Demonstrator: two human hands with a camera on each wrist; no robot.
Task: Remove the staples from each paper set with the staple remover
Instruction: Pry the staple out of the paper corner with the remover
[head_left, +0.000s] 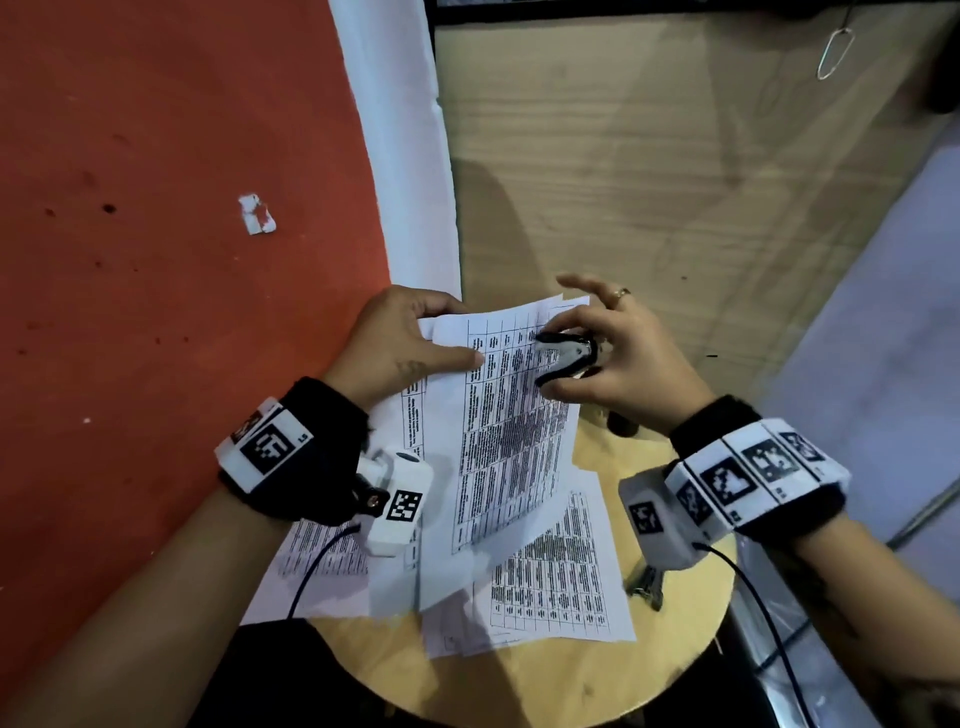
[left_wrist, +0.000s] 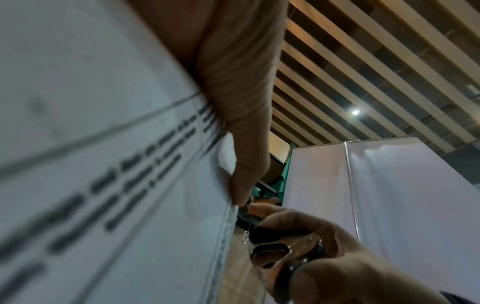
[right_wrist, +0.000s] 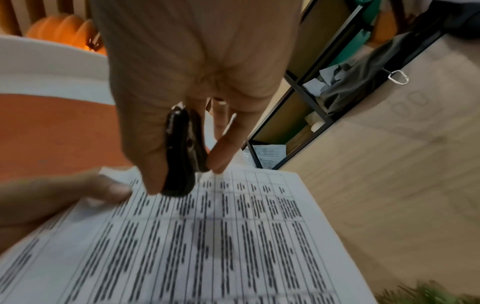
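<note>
My left hand (head_left: 415, 343) holds a printed paper set (head_left: 511, 431) lifted above the round wooden table (head_left: 675, 644), thumb on top of the sheets and fingers at their far left corner. My right hand (head_left: 592, 358) grips a black and metal staple remover (head_left: 563, 358) between thumb and fingers, over the upper part of the top sheet. The same staple remover (right_wrist: 182, 152) hangs just above the table of print on the paper set (right_wrist: 207, 246) in the right wrist view, and it shows as a staple remover (left_wrist: 283, 253) beside the paper's edge (left_wrist: 223, 236) in the left wrist view. No staple is visible.
More printed sheets (head_left: 550, 587) lie on the table under the lifted set. A dark metal object (head_left: 647, 587) sits at the table's right side. An orange floor area (head_left: 156, 260) lies left, wood floor (head_left: 649, 182) ahead. A shelf unit (right_wrist: 311, 102) stands beyond.
</note>
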